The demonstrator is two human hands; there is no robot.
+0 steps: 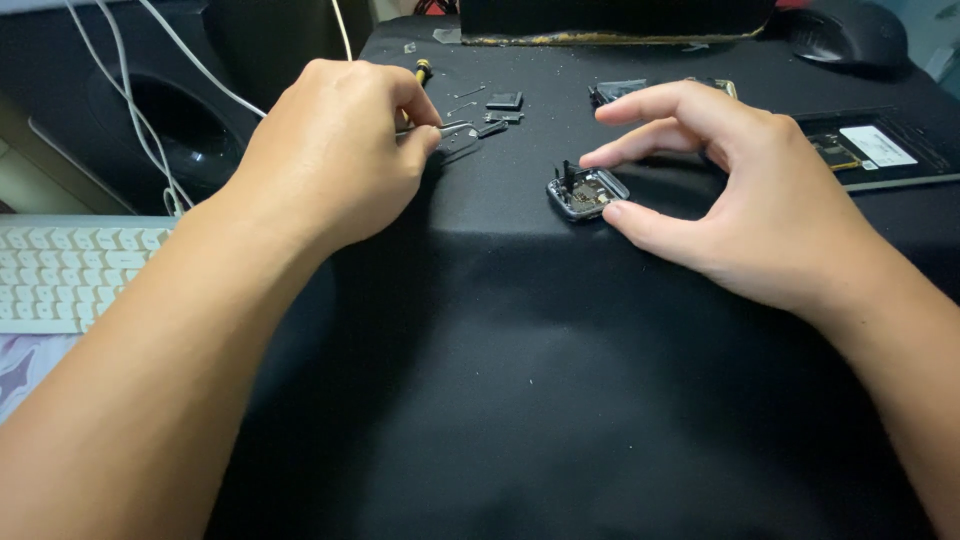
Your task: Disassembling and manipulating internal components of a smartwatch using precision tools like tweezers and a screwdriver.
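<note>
Watching the head cam: small opened watch case (pixel 586 192) sits on the black cloth (pixel 520 400), roughly mid-table, insides facing up, a little black part sticking up at its left edge. My right hand (pixel 745 190) is curled over the case, index fingertip at its top right corner, thumb tip at its lower right corner, so it's pinching the case lightly to steady it, other fingers spread and free. Left hand (pixel 335 150) is left of the case, well apart, fingers closed on thin metal tweezers (pixel 452 128), tips pointing right toward a few small dark loose parts (pixel 503 108) just behind-left of the case. Yellow-and-black screwdriver (pixel 423 70) lies further behind those. A flat dark tray with a white label (pixel 870 148) is right of the case; white keyboard (pixel 70 272) far left, off the cloth. My read for doing this well: keep the right-hand pinch low and at the corners, clear of the exposed insides, and hold the tweezers with light pressure so tiny parts don't flick off the cloth.
</note>
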